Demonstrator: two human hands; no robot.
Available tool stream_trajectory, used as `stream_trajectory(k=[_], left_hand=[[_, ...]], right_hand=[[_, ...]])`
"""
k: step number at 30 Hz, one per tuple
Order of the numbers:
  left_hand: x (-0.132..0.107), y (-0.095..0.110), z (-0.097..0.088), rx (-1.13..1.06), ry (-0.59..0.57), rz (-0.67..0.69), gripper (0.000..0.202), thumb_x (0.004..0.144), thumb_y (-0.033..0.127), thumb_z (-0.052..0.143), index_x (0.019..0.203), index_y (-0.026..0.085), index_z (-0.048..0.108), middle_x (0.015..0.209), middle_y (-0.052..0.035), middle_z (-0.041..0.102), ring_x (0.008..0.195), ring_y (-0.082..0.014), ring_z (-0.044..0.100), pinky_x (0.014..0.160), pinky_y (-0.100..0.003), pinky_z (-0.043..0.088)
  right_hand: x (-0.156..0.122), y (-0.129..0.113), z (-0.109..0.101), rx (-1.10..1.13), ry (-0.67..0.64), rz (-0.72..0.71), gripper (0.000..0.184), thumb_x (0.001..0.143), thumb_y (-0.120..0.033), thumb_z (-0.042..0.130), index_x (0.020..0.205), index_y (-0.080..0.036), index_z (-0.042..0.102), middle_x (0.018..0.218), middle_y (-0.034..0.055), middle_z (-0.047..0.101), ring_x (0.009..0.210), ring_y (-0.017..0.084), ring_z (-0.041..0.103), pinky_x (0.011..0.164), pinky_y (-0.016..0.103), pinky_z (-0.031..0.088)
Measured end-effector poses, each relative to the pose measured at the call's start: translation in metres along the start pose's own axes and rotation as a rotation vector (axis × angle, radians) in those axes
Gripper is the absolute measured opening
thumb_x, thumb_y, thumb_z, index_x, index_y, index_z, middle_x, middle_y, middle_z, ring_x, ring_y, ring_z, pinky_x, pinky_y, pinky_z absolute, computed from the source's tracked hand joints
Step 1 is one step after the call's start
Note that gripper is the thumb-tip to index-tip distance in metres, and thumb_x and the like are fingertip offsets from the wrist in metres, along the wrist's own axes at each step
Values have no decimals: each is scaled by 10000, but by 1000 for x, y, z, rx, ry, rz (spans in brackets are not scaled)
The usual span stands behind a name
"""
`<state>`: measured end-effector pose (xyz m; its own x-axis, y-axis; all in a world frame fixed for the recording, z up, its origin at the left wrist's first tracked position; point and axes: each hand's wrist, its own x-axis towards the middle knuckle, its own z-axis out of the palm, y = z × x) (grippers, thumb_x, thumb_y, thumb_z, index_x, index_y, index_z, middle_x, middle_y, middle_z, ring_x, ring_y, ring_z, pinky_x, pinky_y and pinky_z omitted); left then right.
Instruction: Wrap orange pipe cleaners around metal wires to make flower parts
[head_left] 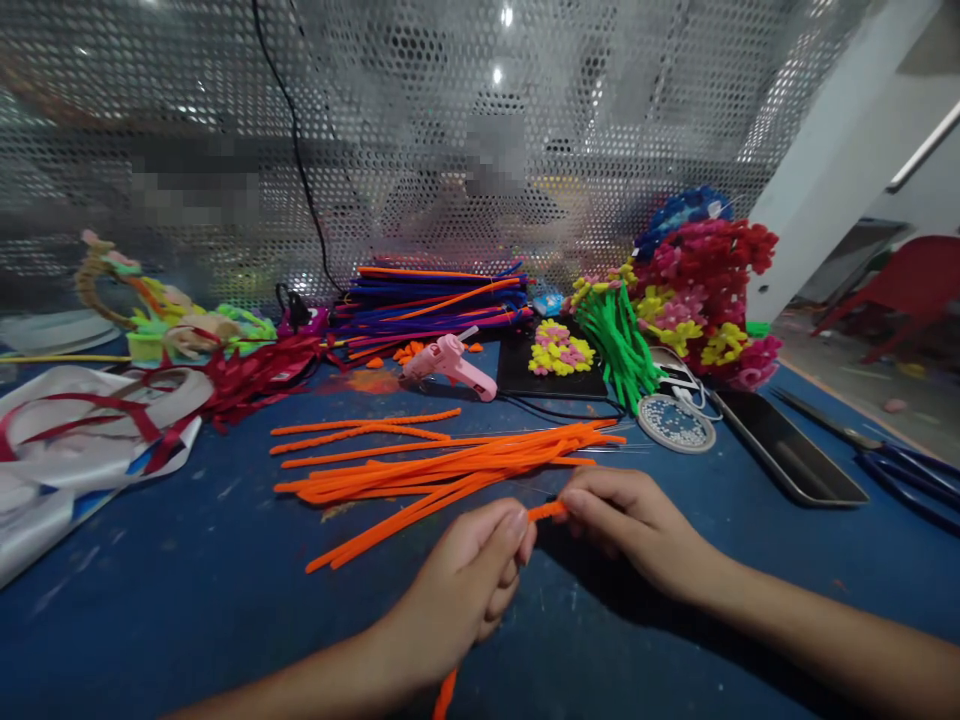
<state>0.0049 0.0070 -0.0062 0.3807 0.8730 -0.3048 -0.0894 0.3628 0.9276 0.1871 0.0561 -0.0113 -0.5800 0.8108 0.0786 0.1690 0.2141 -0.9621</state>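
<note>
Both my hands hold one orange pipe cleaner (545,511) above the blue table (187,590). My left hand (469,585) is closed round it, and its tail (444,695) shows below that wrist. My right hand (630,525) pinches the short stretch between the two hands. Just beyond my fingers lies a loose pile of orange pipe cleaners (442,465).
A pink glue gun (450,365) lies behind the pile, with a stack of coloured pipe cleaners (431,300) further back. Pipe-cleaner flowers (697,290) with green stems, a bead dish (676,422), a metal tray (787,450) and scissors (885,450) stand right. Red ribbon and wrapping (90,430) lie left.
</note>
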Motion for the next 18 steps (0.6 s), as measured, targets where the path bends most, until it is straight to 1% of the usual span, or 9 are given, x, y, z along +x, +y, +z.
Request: stream_trajectory(k=[2, 4, 7, 9, 10, 12, 14, 16, 18], left_hand=[[0, 0, 0, 51, 1, 5, 314, 877, 455, 366, 702, 196, 389, 456, 118, 219, 335, -35, 137, 289, -113, 139], [-1, 1, 1, 100, -8, -4, 304, 883, 440, 358, 707, 195, 392, 466, 113, 241, 341, -37, 154, 296, -116, 147], [-2, 3, 2, 164, -52, -21, 296, 884, 418, 362, 697, 191, 395, 481, 105, 269, 353, -37, 183, 312, -117, 154], [-2, 5, 2, 192, -69, -25, 295, 884, 410, 367, 691, 189, 396, 484, 102, 272, 361, -38, 195, 320, -115, 160], [-2, 6, 2, 197, -67, -27, 295, 883, 410, 368, 690, 189, 396, 485, 101, 272, 363, -38, 198, 320, -113, 161], [-2, 6, 2, 181, -59, -39, 290, 881, 412, 372, 696, 190, 397, 491, 100, 279, 363, -37, 201, 315, -111, 159], [-1, 6, 2, 129, -60, -56, 290, 876, 421, 376, 701, 191, 398, 490, 102, 280, 356, -35, 189, 303, -110, 144], [0, 5, 1, 62, -60, -70, 293, 869, 433, 381, 700, 193, 394, 481, 108, 270, 343, -33, 165, 292, -110, 128], [1, 3, -1, -2, -44, -72, 299, 861, 445, 388, 696, 196, 386, 463, 117, 247, 329, -30, 138, 281, -109, 117]], right_hand=[[2, 2, 3, 228, -42, 223, 359, 854, -464, 474, 734, -140, 572, 568, -38, 486, 395, 31, 349, 364, 162, 258], [4, 4, 5, 353, -30, 314, 363, 803, -487, 538, 709, -136, 553, 541, -55, 462, 362, 15, 319, 339, 149, 215], [6, 4, 5, 363, 91, 282, 315, 706, -434, 666, 779, -154, 541, 561, -70, 478, 361, 14, 338, 334, 140, 229], [7, 3, 4, 329, 148, 244, 317, 677, -404, 696, 813, -168, 535, 582, -72, 493, 361, 17, 338, 331, 146, 244], [8, 3, 3, 292, 156, 216, 294, 686, -395, 691, 794, -167, 539, 584, -68, 498, 372, 23, 352, 341, 151, 265], [6, 4, 2, 146, 166, 111, 223, 735, -364, 658, 741, -162, 565, 612, -40, 534, 451, 48, 439, 416, 170, 348], [4, 6, 0, -89, 180, -63, 157, 796, -315, 607, 746, -167, 604, 680, -2, 588, 593, 87, 523, 551, 205, 417], [0, 7, -1, -321, 183, -256, 128, 849, -266, 542, 805, -177, 621, 746, 26, 613, 698, 115, 546, 647, 236, 429], [-2, 7, -2, -464, 150, -395, 130, 875, -237, 495, 871, -174, 609, 781, 43, 607, 725, 124, 537, 668, 245, 427]])
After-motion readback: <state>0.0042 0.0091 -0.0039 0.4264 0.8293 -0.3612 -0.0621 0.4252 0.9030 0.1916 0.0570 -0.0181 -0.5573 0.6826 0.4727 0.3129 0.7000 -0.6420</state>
